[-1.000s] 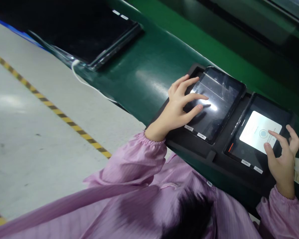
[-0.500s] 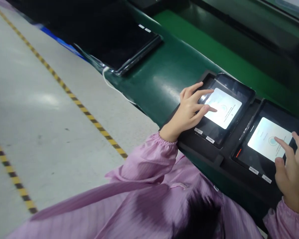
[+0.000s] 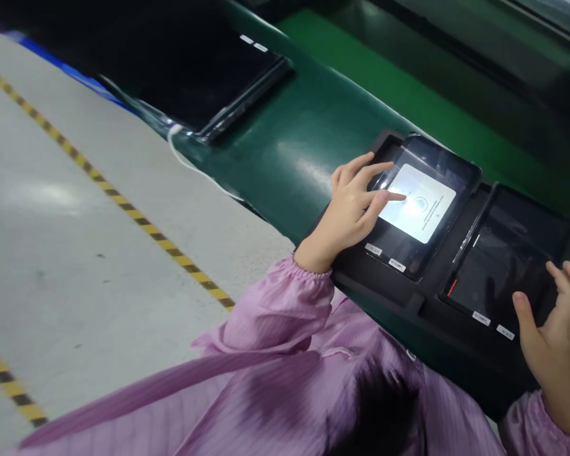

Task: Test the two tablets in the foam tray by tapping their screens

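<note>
Two tablets lie side by side, screens up, in a black tray [image 3: 389, 282]. On the left tablet [image 3: 446, 155] a white pop-up box glows, with a round mark and small text that I cannot read. My left hand [image 3: 349, 206] is over its near-left edge, fingers spread, the index fingertip at the white box. The right tablet [image 3: 508, 253] has a dark screen with a small red mark at its left corner. Above its right side my right hand [image 3: 553, 310] hovers, fingers apart and holding nothing. Both tablets carry small white labels along the near edge.
Left along the green bench mat [image 3: 308, 126] lies a large black panel [image 3: 171, 63] with two white labels. A white cable [image 3: 183, 158] hangs over the bench edge. Behind runs a lower green strip [image 3: 361, 76]. Yellow-black tape [image 3: 123, 202] marks the floor.
The white box on the right tablet has gone and its screen is dark. My right index finger has lifted off it. My left hand stays at the left tablet. The view has shifted slightly.
</note>
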### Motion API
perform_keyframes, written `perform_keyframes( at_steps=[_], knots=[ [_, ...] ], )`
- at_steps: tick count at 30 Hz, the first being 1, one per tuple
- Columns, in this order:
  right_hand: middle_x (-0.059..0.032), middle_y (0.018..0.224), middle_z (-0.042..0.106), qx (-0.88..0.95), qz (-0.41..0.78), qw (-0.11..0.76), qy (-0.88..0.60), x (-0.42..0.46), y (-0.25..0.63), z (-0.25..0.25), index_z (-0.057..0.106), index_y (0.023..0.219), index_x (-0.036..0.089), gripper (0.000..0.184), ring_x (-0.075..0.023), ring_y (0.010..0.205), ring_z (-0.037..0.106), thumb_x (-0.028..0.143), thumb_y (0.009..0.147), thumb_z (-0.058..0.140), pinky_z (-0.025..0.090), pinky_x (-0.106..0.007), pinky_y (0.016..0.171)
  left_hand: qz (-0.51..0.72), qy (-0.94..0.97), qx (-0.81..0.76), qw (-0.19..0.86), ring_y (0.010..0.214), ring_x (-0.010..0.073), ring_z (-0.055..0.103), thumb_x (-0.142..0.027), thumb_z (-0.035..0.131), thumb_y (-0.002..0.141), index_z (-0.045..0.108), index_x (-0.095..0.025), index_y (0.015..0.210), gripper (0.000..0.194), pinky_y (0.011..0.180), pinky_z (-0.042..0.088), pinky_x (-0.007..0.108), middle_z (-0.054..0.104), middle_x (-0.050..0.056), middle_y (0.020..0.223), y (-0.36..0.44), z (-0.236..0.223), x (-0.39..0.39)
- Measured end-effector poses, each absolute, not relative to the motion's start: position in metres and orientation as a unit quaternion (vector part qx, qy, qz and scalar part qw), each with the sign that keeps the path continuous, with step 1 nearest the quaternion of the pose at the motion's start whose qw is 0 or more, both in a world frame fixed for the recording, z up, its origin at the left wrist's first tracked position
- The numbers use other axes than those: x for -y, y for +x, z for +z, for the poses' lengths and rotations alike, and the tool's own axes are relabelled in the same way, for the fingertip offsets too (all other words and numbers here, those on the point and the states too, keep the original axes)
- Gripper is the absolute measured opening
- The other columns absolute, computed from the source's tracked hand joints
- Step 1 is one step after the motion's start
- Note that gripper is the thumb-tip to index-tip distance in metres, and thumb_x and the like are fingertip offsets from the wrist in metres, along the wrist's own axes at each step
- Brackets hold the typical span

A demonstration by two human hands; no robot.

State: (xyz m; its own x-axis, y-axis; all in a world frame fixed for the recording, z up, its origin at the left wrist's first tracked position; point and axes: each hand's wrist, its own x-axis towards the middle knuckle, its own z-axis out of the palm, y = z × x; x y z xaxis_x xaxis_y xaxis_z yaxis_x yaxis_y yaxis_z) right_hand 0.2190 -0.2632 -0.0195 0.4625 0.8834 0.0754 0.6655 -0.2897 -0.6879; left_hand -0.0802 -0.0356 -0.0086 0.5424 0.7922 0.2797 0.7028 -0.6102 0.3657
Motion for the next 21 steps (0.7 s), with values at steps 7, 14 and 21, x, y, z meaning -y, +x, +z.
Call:
perform_keyframes(
  at_steps=[7,14,21],
  knots=[
    [-0.017,0.168,0.026,0.429,0.193,0.326,-0.82,0.256,0.212,-0.012,0.036,0.162,0.026,0.084,-0.04,0.151,0.041,0.066,0.095,0.066,0.035,-0.063,0.126,0.252,0.859,-0.426,0.132,0.154,0.0377,0.038,-0.054,0.024,0.113,0.083,-0.032,0.114,0.063,0.13,0.028,0.063,0.06,0.003,0.154,-0.086,-0.009,0.038],
    [-0.0238,0.162,0.033,0.409,0.144,0.266,-0.861,0.231,0.207,-0.01,0.039,0.162,0.016,0.106,-0.051,0.152,0.032,0.08,0.081,0.064,0.036,-0.075,0.119,0.264,0.854,-0.422,0.152,0.155,0.0374,0.037,-0.046,0.027,0.114,0.083,-0.033,0.111,0.058,0.131,0.026,0.064,0.06,0.002,0.153,-0.088,-0.007,0.042],
    [-0.0176,0.156,0.04,0.343,0.165,0.335,-0.862,0.227,0.219,0.002,0.049,0.154,0.028,0.089,-0.0431,0.136,0.055,0.079,0.083,0.067,0.047,-0.067,0.116,0.22,0.867,-0.432,0.115,0.156,0.0389,0.033,-0.046,0.027,0.116,0.084,-0.027,0.109,0.061,0.129,0.024,0.061,0.058,0.005,0.155,-0.087,-0.007,0.044]
  ],
)
